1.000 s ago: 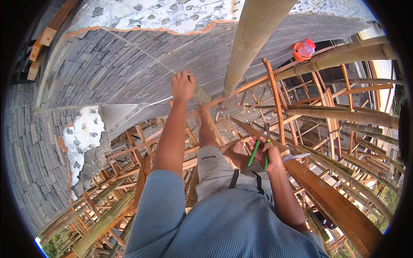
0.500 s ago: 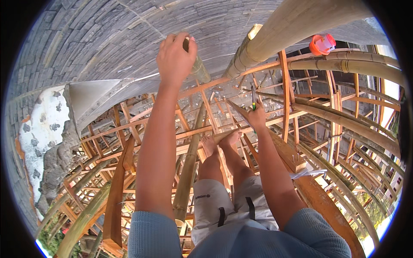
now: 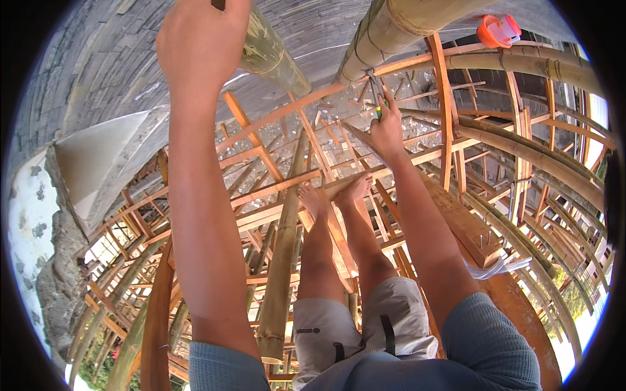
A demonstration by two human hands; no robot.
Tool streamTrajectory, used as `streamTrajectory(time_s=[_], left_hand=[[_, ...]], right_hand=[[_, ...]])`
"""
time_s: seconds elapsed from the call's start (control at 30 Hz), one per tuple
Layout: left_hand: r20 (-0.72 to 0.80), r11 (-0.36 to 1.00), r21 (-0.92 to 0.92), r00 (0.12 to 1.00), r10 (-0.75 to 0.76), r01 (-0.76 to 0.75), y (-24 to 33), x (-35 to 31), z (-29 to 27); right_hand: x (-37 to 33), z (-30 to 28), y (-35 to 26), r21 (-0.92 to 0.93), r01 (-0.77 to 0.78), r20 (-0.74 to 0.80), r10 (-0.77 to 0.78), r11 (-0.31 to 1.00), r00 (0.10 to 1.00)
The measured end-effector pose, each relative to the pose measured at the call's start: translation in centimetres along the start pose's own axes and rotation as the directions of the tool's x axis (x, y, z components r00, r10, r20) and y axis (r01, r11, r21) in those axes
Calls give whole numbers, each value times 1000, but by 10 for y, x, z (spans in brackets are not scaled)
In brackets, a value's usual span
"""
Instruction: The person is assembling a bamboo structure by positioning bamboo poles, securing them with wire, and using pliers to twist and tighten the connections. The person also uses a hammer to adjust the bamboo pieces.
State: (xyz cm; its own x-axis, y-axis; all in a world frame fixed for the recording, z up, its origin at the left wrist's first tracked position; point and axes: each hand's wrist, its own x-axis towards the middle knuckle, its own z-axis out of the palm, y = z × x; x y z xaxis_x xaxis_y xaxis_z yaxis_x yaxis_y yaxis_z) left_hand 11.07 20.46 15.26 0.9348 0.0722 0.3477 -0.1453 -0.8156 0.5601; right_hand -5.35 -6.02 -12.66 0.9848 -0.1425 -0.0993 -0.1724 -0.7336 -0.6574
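My left hand [image 3: 202,49] is wrapped round the top end of an upright greenish bamboo pole [image 3: 277,58]; part of its fingers lie at the picture's upper edge. My right hand [image 3: 388,130] grips pliers [image 3: 373,83] with green and black handles. Their jaws point up and away, close to a long wooden batten [image 3: 404,63] and the foot of a thicker bamboo pole [image 3: 385,39]. Thin wire circles that thicker pole. From this angle I cannot tell whether the jaws touch anything.
My bare feet [image 3: 336,192] stand on narrow timbers high in a lattice of bamboo and wood. A grey stone-clad wall [image 3: 98,85] rises ahead and left. An orange bucket [image 3: 499,31] hangs far right. Nails stick up from a thick beam [image 3: 479,244] at my right.
My left hand has come up and nearer with the pole's top. The right hand has raised the pliers toward the batten and thicker pole. My view has shifted slightly.
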Motion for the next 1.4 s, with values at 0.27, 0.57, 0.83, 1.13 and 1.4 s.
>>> streamTrajectory(time_s=[0.27, 0.57, 0.83, 1.13, 1.4], left_hand=[[-21, 997, -9, 997, 75, -76, 16, -9, -6], [-496, 803, 11, 694, 522, -596, -12, -47, 37], [81, 901, -406, 977, 199, -150, -32, -144, 192], [427, 852, -443, 901, -74, 280, -43, -165, 263], [442, 788, -491, 886, -141, 370, -51, -150, 273]], right_hand=[[-3, 19, -7, 176, -17, -1, 18, 984, 1000], [-1, 1, -14, 458, -359, 218, 289, 813, 932], [5, -12, -11, 246, -166, 164, 128, 955, 978], [-2, -1, -15, 195, -228, 139, 204, 954, 969], [1, -15, -38, 165, -369, 219, 331, 915, 918]])
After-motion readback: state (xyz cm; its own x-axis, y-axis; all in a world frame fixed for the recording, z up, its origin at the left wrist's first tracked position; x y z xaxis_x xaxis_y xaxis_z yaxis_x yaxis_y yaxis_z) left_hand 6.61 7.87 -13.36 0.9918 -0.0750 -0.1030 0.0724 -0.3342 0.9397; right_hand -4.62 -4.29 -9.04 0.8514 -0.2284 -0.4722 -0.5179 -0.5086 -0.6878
